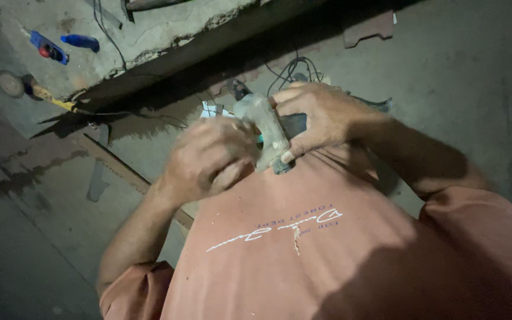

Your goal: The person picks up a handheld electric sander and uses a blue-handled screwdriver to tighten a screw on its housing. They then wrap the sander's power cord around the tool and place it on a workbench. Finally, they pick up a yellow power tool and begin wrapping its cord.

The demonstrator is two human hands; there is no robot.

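Observation:
Both my hands are raised in front of my salmon-coloured shirt (pixel 303 249). My right hand (pixel 318 115) is wrapped around a dusty grey power tool (pixel 266 131) that has a dark body and a small teal part. My left hand (pixel 211 157) is blurred. It is curled against the lower left side of the same tool, with its fingers touching the tool. The tool's lower end, with a ribbed round part (pixel 281 167), sticks out below my right thumb. My fingers hide most of the tool's dark body.
On the concrete floor at the upper left lie a blue tool with a red knob (pixel 48 48), a blue handle (pixel 81 41) and a hammer with a yellow shaft (pixel 37 90). Black cables (pixel 294 66) trail behind my hands. A wooden strip (pixel 120 169) runs diagonally at the left, and a reddish block (pixel 367 28) sits at the top.

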